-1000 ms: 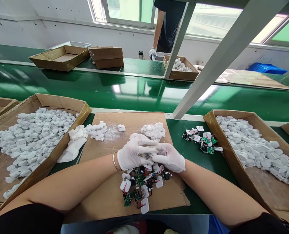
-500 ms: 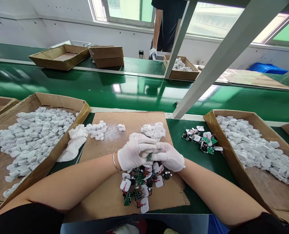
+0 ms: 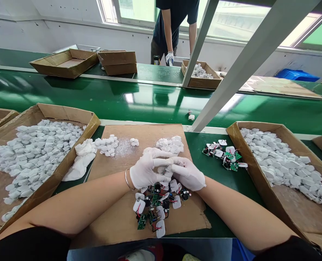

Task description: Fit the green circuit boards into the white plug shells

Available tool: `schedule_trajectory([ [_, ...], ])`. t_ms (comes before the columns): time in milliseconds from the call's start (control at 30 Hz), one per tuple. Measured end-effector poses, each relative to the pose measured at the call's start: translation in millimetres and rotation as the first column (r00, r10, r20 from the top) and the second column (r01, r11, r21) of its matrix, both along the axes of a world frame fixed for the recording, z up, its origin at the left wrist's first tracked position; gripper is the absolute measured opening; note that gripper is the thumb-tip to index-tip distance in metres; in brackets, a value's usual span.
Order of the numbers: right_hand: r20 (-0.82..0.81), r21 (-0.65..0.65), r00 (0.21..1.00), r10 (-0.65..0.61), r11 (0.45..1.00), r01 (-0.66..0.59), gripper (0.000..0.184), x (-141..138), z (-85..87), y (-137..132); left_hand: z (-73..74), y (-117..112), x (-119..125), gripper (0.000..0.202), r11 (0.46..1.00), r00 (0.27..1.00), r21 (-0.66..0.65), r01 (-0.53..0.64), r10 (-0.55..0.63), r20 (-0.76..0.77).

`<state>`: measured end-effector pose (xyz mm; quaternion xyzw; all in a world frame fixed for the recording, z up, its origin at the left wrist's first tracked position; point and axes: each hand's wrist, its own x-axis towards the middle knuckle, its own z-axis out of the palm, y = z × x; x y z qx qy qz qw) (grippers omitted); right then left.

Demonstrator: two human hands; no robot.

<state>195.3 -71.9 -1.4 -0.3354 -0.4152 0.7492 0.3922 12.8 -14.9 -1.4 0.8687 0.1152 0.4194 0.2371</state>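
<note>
My left hand and my right hand, both in white gloves, meet above the cardboard sheet. Their fingers are closed together around a small white plastic part, mostly covered by the gloves. Just below them lies a pile of green circuit boards with white pieces and red wires. Beyond my fingers sits a heap of white plastic pieces. Further left on the sheet are a smaller heap of white pieces and a little cluster.
Cardboard trays of white pieces flank me: left tray, right tray. More circuit boards lie right of the sheet. A crumpled white glove is at left. A metal post slants over the green conveyor. A person stands opposite.
A green board glimpsed between my fingers is now hidden, and a white part shows there. A small white piece with wires has come further into view on the conveyor. The person opposite has shifted left.
</note>
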Motion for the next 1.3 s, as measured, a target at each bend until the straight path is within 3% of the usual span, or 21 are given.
schedule_trajectory([
  [133,-0.13,-0.009,0.991,-0.009,1.0,0.008,0.041,-0.8,-3.7,1.5,-1.7,6.2,-3.5,0.038,0.998,1.0,-0.066,0.002,-0.002,0.001],
  [333,-0.024,-0.061,0.996,-0.084,0.995,0.082,0.036,0.0,-5.5,-0.8,2.1,-1.7,-4.9,0.05,0.995,0.992,-0.033,-0.093,0.09,-0.091],
  [400,-0.001,-0.033,0.996,-0.089,0.995,0.089,0.033,-1.2,-5.1,-0.7,3.7,-5.9,-3.7,0.052,0.989,0.981,0.025,-0.143,0.145,-0.132],
  [467,0.034,0.032,0.997,-0.064,0.998,0.063,0.029,-2.5,-3.5,0.0,3.3,-8.4,-2.1,0.042,0.984,0.978,0.063,-0.164,0.171,-0.121],
  [567,0.061,0.108,0.998,-0.005,0.994,-0.001,0.03,-3.4,-0.4,1.1,0.4,-8.5,-0.8,0.022,0.988,0.987,0.069,-0.141,0.145,-0.067],
  [667,0.056,0.134,0.998,0.022,0.991,-0.029,0.036,-3.0,0.4,1.4,-0.7,-7.5,-0.8,0.017,0.993,0.995,0.071,-0.089,0.093,-0.047],
  [900,0.263,0.172,0.965,-0.006,0.984,-0.041,0.037,-3.8,-1.3,0.7,4.2,-10.7,2.3,0.027,0.995,0.992,0.018,-0.094,0.095,-0.08],
  [1100,0.153,0.119,0.988,0.0,0.993,-0.019,0.047,-6.5,0.4,-0.6,3.0,-7.0,5.7,0.035,0.997,0.996,-0.022,-0.078,0.077,-0.034],
  [1300,0.423,0.204,0.902,-0.09,0.979,0.002,0.033,-6.6,1.8,-1.9,-0.1,-10.3,8.7,0.033,0.983,0.976,0.071,-0.172,0.18,-0.126],
])
